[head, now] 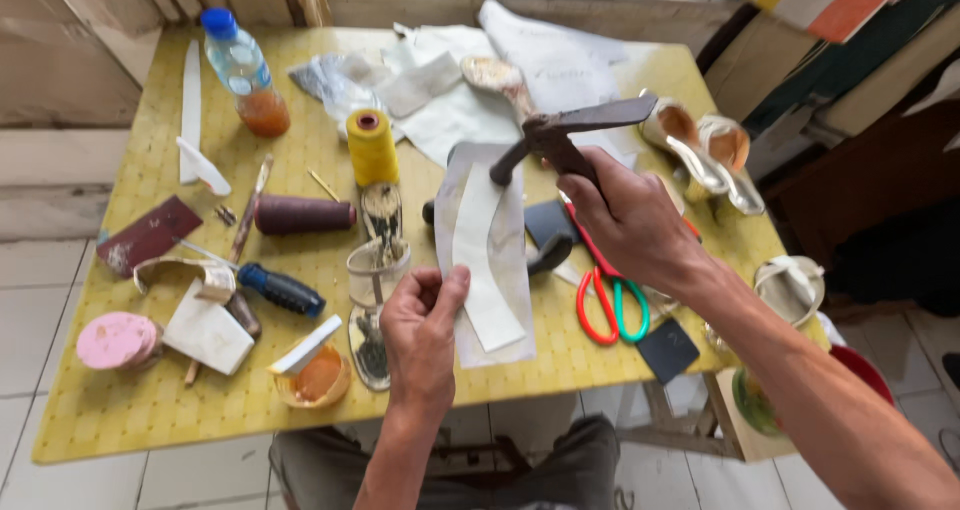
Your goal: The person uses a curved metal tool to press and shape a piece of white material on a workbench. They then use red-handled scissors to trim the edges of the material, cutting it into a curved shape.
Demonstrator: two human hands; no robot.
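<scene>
A small table point(150, 410) with a yellow patterned cover fills the middle of the view. Under it, from 6 to 9 o'clock, is a floor point(40, 300) of pale square tiles. At 11 o'clock stand wooden boards point(90, 30). At 1 o'clock lean coloured panels point(850, 10). The light is soft daylight.

head cam | looks steeply down, forward over yellow table point(150, 390) | close above hands | single view

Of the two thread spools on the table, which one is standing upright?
The yellow spool stands upright, behind the left hand. The dark maroon spool lies on its side.
</scene>
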